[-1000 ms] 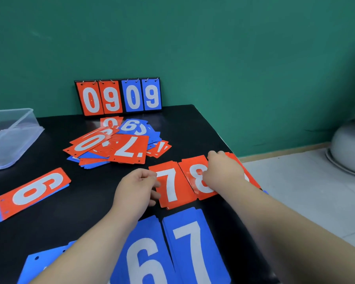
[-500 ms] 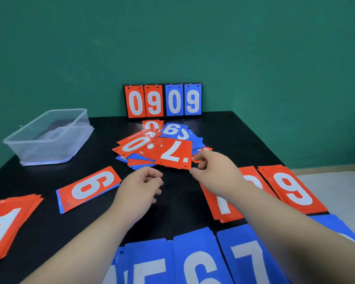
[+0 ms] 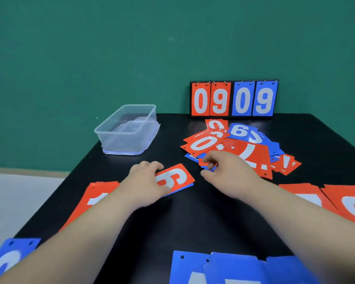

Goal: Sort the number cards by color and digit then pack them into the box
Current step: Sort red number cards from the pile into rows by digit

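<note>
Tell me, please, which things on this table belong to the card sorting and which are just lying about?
Belong to the job:
mixed card pile at the right hand
red 6 card under the left hand
red 1 stack
blue cards in front
clear box

Just lying about, seemingly:
0909 scoreboard

Black table (image 3: 193,222) across the view, dark and matte. At its far edge, toward the right corner, a flip scoreboard (image 3: 234,99) stands upright against the green wall (image 3: 111,48), showing 09 in red and 09 in blue, with small rings along its top. Off the left edge there's pale floor (image 3: 19,201), and a tan skirting strip (image 3: 29,170) under the wall.
</note>
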